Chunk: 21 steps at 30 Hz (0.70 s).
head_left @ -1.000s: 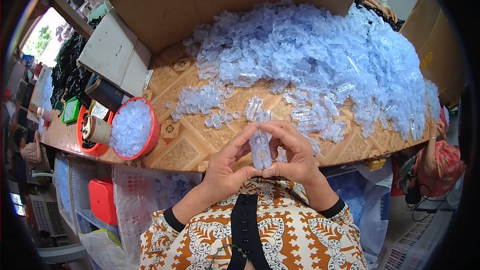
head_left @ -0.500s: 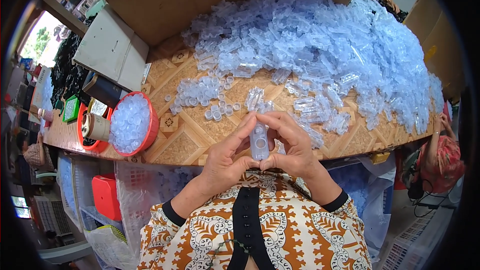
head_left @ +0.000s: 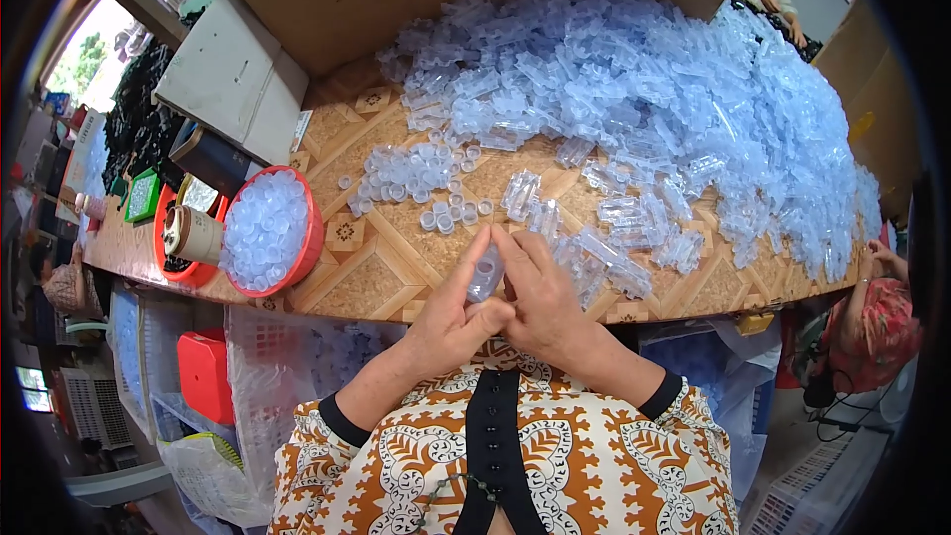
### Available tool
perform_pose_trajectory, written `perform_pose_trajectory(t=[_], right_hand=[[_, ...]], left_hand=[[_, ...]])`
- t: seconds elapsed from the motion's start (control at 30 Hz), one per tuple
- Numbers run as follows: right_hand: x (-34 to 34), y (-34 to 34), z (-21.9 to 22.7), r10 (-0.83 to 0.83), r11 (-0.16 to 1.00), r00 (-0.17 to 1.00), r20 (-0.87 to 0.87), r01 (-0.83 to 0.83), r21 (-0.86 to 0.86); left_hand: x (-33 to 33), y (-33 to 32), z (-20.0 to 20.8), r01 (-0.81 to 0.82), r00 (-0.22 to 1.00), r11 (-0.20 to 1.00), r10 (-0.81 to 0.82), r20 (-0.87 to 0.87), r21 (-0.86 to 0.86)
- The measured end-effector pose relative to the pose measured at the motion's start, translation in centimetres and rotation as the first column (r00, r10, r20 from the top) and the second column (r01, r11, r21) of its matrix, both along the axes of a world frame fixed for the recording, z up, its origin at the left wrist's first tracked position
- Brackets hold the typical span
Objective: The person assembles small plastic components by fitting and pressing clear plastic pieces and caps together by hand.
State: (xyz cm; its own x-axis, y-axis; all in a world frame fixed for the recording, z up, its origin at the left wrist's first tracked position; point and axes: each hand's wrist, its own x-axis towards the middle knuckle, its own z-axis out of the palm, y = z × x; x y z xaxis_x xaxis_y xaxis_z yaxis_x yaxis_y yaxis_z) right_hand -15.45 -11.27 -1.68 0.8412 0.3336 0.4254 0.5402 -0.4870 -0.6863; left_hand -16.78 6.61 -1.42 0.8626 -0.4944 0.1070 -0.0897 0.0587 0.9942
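Between my two hands, just in front of my chest, is a clear plastic piece [head_left: 485, 273] with a round hole showing. My left hand [head_left: 452, 315] closes on its left side, thumb bent across the near end. From the right, my right hand [head_left: 543, 299] presses against it, fingertips meeting the left ones at the far end. Most of the piece is hidden by the fingers. Just beyond the hands lie a loose clear plastic piece [head_left: 521, 195] and several more like it [head_left: 612, 264]. Small clear round caps [head_left: 411, 173] are scattered farther left.
A large heap of clear plastic pieces [head_left: 634, 89] covers the back and right of the table [head_left: 371, 272]. At left stand a red basin [head_left: 315, 250] full of caps, a roll of tape [head_left: 193, 236] and a white box [head_left: 230, 79]. Another person [head_left: 872, 312] sits at far right.
The clear piece has turned between my hands and is more covered now. Both hands have drawn closer together and shifted slightly left. The view has shifted a little.
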Motion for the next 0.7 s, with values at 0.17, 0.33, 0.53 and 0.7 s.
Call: perform_pose_trajectory(t=[0.17,0.33,0.53,0.7], right_hand=[[2.9,1.1,0.8,0.199,0.978,0.962,-0.187,-0.208,-0.029],[10.0,1.3,-0.8,0.123,0.973,0.985,0.120,-0.096,-0.210],[13.6,3.0,-1.7,0.021,0.843,0.981,0.195,0.087,-0.530],[11.9,2.3,-1.8,0.116,0.867,0.987,0.115,-0.045,-0.496]], left_hand=[[-0.7,0.6,-2.0,-0.402,0.905,0.898,0.419,-0.069,0.182],[-0.3,1.9,-2.1,-0.561,0.785,0.813,0.462,-0.413,-0.156],[-1.0,2.1,-2.6,-0.508,0.850,0.858,0.483,-0.209,-0.083],[-0.8,2.7,-3.2,-0.515,0.831,0.852,0.469,-0.299,-0.096]])
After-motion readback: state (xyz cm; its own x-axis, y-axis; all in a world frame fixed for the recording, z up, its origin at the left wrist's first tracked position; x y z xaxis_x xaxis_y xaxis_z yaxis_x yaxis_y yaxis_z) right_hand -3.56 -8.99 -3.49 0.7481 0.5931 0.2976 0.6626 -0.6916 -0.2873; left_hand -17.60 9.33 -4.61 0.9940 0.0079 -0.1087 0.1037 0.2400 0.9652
